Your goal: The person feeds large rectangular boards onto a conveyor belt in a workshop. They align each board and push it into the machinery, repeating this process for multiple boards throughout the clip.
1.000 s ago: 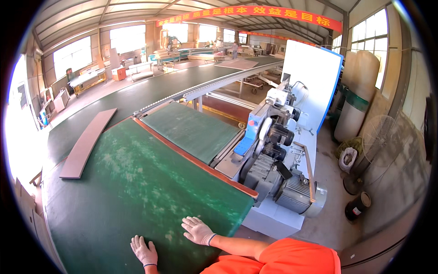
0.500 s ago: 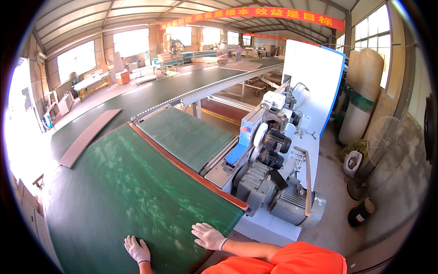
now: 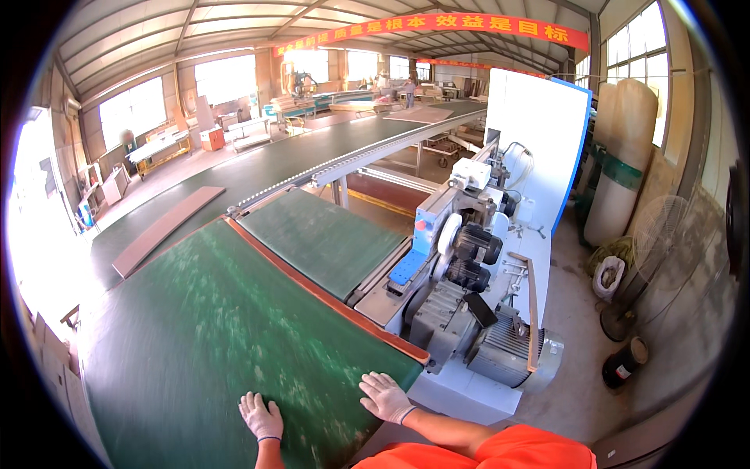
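Note:
Both my hands wear pale work gloves. My left hand [image 3: 261, 417] lies over the near part of the green conveyor belt [image 3: 226, 336], fingers spread, holding nothing. Farther right, close to the belt's right edge, my right hand [image 3: 385, 397] is also open and bare of any object, its fingers stretched toward the left. A long narrow brownish panel [image 3: 166, 232] lies on the conveyor at the far left, well beyond my hands.
Right of the belt, past its orange-brown edge strip [image 3: 328, 291], stands a machine with motors [image 3: 500, 352] and a black phone-like device [image 3: 480, 309]. A second green belt [image 3: 324, 242] runs alongside. A standing fan [image 3: 656, 242] is at the right; a person [image 3: 410, 92] stands far back.
Both my hands have shifted to the right over the belt, still open. The long panel has moved a little to the right and away from me.

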The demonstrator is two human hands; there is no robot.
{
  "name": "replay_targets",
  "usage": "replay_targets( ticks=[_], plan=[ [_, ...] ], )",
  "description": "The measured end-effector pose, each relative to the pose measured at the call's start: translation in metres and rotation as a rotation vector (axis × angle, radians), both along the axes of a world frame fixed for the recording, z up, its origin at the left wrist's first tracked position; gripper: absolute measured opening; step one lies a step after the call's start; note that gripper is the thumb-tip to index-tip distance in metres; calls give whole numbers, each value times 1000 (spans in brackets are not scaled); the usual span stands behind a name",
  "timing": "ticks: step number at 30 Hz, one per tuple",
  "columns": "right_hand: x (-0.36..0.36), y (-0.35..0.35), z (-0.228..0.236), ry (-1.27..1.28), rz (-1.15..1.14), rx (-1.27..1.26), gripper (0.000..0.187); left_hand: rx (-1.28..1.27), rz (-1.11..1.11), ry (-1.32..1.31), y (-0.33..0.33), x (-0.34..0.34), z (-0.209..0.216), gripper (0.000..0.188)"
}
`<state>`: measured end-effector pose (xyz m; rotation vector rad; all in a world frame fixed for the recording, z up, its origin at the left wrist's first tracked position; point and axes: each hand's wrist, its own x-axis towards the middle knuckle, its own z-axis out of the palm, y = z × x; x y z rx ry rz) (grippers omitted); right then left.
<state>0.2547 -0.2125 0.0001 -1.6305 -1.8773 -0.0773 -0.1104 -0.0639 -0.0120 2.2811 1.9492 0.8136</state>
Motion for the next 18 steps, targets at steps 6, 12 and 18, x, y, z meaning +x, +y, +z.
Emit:
replay_targets(
  ticks=[6, 12, 18],
  plan=[
    [-25, 9, -4, 18, -163, -18, 51, 48, -160, -50, 2, -5, 3, 52],
    [-57, 13, -6, -5, -234, -20, 49, 60, -256, -60, 19, -29, 5, 54],
    [-94, 11, -7, -19, -249, -52, 50, 65, -250, -58, 45, -60, 6, 52]
  ],
)
